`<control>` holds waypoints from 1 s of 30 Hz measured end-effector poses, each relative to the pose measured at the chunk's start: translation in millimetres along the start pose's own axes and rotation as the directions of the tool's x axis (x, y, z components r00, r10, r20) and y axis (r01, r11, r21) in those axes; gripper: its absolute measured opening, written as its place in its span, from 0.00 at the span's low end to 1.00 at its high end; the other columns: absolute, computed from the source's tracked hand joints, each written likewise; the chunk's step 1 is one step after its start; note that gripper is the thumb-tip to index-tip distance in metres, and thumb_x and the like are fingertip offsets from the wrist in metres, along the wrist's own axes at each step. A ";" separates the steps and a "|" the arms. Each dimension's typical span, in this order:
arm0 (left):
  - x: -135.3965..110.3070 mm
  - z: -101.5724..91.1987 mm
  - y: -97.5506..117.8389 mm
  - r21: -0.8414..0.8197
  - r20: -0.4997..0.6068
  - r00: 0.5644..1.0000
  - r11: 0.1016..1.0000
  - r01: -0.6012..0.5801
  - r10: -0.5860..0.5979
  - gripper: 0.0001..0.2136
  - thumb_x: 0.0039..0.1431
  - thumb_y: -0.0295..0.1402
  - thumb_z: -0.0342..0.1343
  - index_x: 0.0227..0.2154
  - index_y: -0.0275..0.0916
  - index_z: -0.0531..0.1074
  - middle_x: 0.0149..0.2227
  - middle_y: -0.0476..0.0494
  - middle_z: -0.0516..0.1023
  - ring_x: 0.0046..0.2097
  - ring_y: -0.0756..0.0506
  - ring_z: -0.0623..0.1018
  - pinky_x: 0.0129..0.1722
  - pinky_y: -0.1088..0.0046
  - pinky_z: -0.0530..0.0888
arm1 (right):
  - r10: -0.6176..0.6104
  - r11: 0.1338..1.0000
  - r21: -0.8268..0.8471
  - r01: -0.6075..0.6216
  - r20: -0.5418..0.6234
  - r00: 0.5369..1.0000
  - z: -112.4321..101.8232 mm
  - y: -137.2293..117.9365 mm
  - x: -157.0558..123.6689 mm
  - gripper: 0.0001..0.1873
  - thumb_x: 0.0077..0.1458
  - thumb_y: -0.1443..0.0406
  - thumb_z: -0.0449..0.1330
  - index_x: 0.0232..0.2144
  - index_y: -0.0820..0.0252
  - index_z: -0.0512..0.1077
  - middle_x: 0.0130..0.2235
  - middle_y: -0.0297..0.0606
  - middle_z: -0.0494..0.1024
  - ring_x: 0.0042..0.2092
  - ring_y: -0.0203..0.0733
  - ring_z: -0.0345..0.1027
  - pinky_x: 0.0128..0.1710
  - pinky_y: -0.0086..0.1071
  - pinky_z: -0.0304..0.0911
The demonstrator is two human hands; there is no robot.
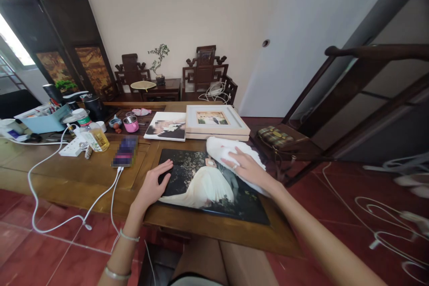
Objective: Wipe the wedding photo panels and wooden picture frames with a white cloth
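Observation:
A large glossy photo panel (pixel 208 187) of a couple in wedding clothes lies flat at the front of the wooden table. At its left edge rests my left hand (pixel 159 181), open, fingertips on the panel and thumb apart. A bunched white cloth (pixel 219 146) covers the panel's upper right part. My right hand (pixel 246 167) presses on this cloth and grips it, with the fingers bent into its folds; a ring shows on one finger. The corner of the panel under the cloth is hidden.
Behind the panel are stacked white frames (pixel 246 126) and a smaller photo board (pixel 167 134). To the left lie a phone (pixel 124 152) with white cables, a pink cup (pixel 131 124), a bottle (pixel 97 138) and a power strip (pixel 72 146). A chair (pixel 301 143) holding a plaid bag stands at right.

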State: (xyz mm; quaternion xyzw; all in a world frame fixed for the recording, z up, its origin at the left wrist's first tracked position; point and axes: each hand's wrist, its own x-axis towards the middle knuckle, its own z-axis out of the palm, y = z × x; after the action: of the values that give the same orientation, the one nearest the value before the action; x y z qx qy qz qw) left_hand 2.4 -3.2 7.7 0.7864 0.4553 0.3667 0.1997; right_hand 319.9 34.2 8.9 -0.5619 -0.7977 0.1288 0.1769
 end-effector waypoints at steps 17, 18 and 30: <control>-0.3 -0.7 -2.1 0.015 -0.001 1.000 1.000 -0.010 0.010 0.15 0.58 0.30 0.48 0.47 0.39 0.71 0.53 0.43 0.71 0.56 0.44 0.68 0.58 0.61 0.64 | -0.380 0.925 0.005 0.380 0.085 0.921 6.4 -86.9 -117.4 0.08 0.53 0.68 0.51 0.26 0.57 0.68 0.63 0.39 0.52 0.64 0.53 0.37 0.59 0.56 0.45; -0.2 -0.7 -1.7 0.013 0.001 1.000 1.000 -0.007 0.006 0.15 0.58 0.30 0.48 0.47 0.39 0.71 0.53 0.43 0.71 0.56 0.44 0.68 0.58 0.61 0.64 | -0.336 0.941 -0.007 0.338 0.078 0.938 5.3 -84.2 -106.7 0.09 0.55 0.66 0.50 0.27 0.57 0.69 0.63 0.39 0.53 0.64 0.53 0.38 0.59 0.55 0.47; 0.7 -0.3 0.3 0.000 0.000 0.999 0.999 0.034 -0.034 0.15 0.58 0.31 0.48 0.48 0.39 0.71 0.53 0.44 0.71 0.57 0.44 0.68 0.58 0.61 0.64 | -0.129 0.990 -0.060 0.129 -0.004 0.992 -5.2 -22.6 14.6 0.16 0.60 0.61 0.41 0.37 0.57 0.68 0.48 0.43 0.74 0.55 0.51 0.61 0.60 0.50 0.44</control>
State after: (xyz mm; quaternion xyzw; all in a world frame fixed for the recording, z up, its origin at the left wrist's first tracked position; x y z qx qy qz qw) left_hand 2.6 -2.7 8.4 0.7785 0.4686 0.3631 0.2061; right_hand 298.4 40.5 24.8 -0.5147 -0.8351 0.0911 0.1711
